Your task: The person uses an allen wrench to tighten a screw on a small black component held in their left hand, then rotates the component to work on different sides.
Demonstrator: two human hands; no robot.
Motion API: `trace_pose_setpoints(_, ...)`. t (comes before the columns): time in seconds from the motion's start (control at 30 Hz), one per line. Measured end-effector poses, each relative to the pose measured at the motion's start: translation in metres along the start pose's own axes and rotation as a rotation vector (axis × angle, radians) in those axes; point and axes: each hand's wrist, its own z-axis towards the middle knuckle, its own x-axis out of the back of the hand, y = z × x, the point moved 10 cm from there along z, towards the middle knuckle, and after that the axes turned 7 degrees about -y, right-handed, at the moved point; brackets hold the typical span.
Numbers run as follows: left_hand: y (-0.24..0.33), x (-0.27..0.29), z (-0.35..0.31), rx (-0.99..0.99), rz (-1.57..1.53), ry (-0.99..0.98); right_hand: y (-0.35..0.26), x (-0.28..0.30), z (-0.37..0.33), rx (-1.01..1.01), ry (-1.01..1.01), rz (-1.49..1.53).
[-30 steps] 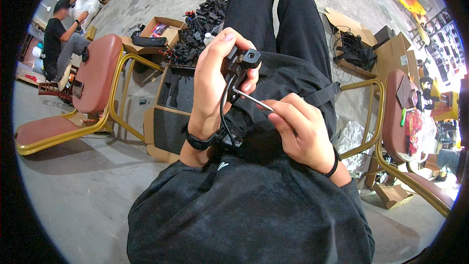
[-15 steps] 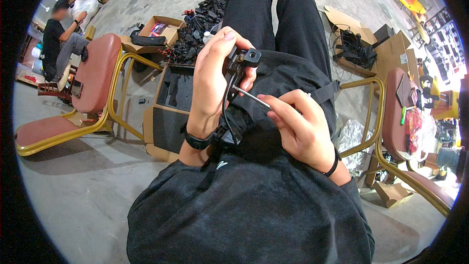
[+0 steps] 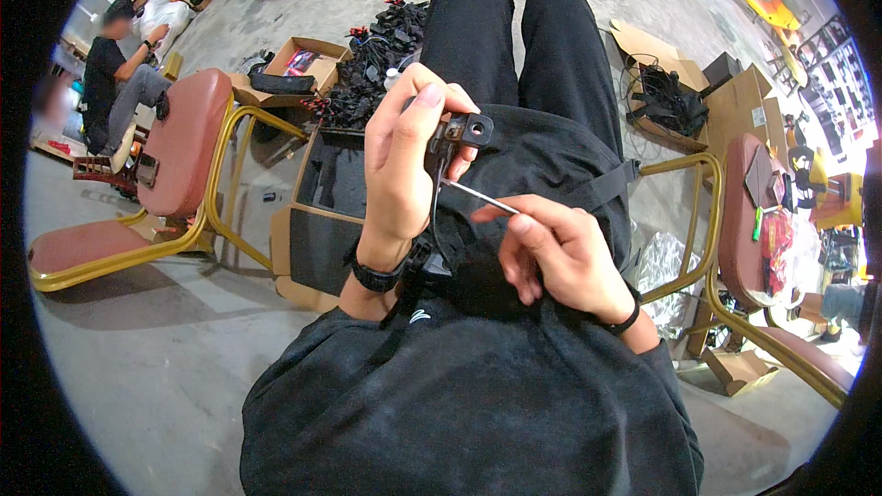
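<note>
The black device point(image 3: 470, 131), with a round hole in its block end, sits above my lap point(image 3: 551, 142), closed within my left hand point(image 3: 397, 165); a black cable point(image 3: 435, 220) runs down from it toward my wrist. My right hand point(image 3: 574, 253) pinches a slim metal rod point(image 3: 481, 197), its tip at the device's lower part; whether it is seated there I cannot tell. The step in hand appears to be applying this tip to the device; the next move calls, I judge, for a steady hold and good alignment. Outward lie a heap of black parts point(image 3: 377, 60), an open carton point(image 3: 640, 44) and 2 padded chairs point(image 3: 188, 124).
</note>
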Motion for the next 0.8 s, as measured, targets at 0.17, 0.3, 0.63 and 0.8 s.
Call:
trace_pose_setpoints(0.17, -0.013, -0.004, 0.005, 0.099, -0.355, -0.076, -0.033, 0.001, -0.008, 0.402, 0.153, -0.463)
trace_pose_setpoints(0.3, -0.016, -0.006, 0.006, 0.145, -0.343, -0.074, -0.045, 0.001, -0.013, 0.534, 0.239, -0.692)
trace_pose_setpoints(0.63, -0.017, -0.003, 0.004, 0.139, -0.232, -0.032, -0.056, -0.006, -0.021, 0.662, 0.355, -1.008)
trace_pose_setpoints(0.8, -0.012, -0.001, 0.004, 0.096, -0.074, -0.042, -0.06, -0.013, -0.029, 0.737, 0.429, -1.252)
